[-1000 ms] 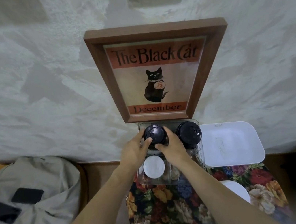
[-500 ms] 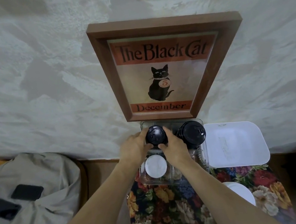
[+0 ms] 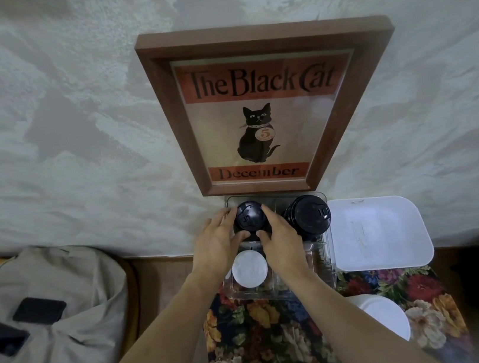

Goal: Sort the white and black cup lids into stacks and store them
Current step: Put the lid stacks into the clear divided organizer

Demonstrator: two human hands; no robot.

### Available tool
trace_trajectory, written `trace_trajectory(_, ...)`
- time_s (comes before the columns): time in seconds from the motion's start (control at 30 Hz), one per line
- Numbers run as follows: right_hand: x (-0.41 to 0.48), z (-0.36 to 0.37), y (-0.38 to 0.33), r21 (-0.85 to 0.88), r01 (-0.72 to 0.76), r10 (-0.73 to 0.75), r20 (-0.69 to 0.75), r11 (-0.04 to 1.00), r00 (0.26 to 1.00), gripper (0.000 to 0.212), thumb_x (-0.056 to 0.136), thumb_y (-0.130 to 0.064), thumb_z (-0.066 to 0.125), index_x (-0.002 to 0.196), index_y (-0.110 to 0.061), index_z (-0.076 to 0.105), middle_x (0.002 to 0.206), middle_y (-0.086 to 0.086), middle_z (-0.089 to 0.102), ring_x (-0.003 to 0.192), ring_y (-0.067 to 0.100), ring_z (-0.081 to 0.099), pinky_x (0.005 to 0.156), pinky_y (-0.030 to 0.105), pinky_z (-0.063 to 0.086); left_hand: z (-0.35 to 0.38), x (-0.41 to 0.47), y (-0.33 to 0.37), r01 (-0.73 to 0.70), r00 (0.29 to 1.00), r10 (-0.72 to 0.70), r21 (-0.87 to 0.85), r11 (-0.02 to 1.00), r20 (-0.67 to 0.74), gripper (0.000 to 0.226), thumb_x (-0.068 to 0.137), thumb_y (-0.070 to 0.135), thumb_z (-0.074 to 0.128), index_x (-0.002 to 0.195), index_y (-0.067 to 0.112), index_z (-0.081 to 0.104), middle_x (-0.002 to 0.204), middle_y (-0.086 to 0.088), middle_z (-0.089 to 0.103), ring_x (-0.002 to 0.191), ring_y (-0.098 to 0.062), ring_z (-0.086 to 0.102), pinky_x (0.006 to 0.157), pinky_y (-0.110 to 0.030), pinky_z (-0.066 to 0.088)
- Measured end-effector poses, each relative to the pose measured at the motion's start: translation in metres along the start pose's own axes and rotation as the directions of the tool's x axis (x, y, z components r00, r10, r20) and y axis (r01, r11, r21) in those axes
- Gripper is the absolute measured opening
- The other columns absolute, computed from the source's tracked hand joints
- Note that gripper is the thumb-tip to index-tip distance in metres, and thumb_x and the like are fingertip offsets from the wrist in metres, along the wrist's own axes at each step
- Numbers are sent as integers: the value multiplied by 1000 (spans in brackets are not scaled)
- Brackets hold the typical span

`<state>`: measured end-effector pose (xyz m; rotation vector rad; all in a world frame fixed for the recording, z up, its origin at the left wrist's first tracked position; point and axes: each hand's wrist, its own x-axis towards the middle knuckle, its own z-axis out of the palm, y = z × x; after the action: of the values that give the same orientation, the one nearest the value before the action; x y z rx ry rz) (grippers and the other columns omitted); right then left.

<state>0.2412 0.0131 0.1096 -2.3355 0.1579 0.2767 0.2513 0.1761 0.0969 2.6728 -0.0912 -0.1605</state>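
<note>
Your left hand point(image 3: 216, 243) and right hand point(image 3: 280, 237) both curled round stack of black round plastic cup lids point(image 3: 250, 218), thumbs on near side, fingers on far side. Stack is at far-left compartment of clear plastic divided container point(image 3: 324, 258). Wider black lid stack point(image 3: 307, 216) in far-right compartment, white round lid stack point(image 3: 250, 269) near-left. White rectangular plastic cover point(image 3: 376, 232) just right of container. Flowered cloth point(image 3: 270, 332) under its near edge.
</note>
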Motion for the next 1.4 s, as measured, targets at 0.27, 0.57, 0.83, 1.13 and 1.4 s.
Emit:
trace_trajectory(0.27,-2,5,-3,-30,29,-28,36,999,999,65,104,-24,59,161,-27,28,163,-1,37,130,26,58,105,45,51,4,-1,1,26,1000,-25,40,999,-16,68,95,32,73,155,20,42,161,-1,39,128,-31,55,95,-45,56)
trace_trajectory(0.57,-15,0,-1,-235,120,-82,165,965,983,69,107,-26,51,164,-23,14,172,6,12,129,31,57,96,41,55,-5,-31,7,-28,994,38,99,995,-98,58,98,31,67,151,21,46,151,-4,53,116,-32,61,94,-42,55)
trace_trajectory(0.83,-74,-36,20,-352,353,-279,244,867,929,62,108,-37,47,162,-28,20,171,0,15,152,26,28,113,46,42,7,-96,31,-64,979,104,218,974,-176,58,97,32,70,147,9,54,143,-10,61,133,-31,54,110,-43,48)
trace_trajectory(1.13,-139,-113,121,-498,506,-505,150,704,850,56,98,-39,67,145,-12,56,146,15,57,136,36,54,114,47,45,53,-164,120,-182,921,282,344,921,-269,52,96,32,72,138,6,61,134,-16,65,130,-39,57,110,-51,48)
trace_trajectory(1.4,-174,-157,195,-484,425,-348,246,765,905,65,106,-51,44,161,-18,31,168,8,26,154,29,26,124,43,29,103,-196,184,-238,940,306,357,903,-149,60,95,43,71,143,9,58,138,-9,62,135,-33,52,117,-46,43)
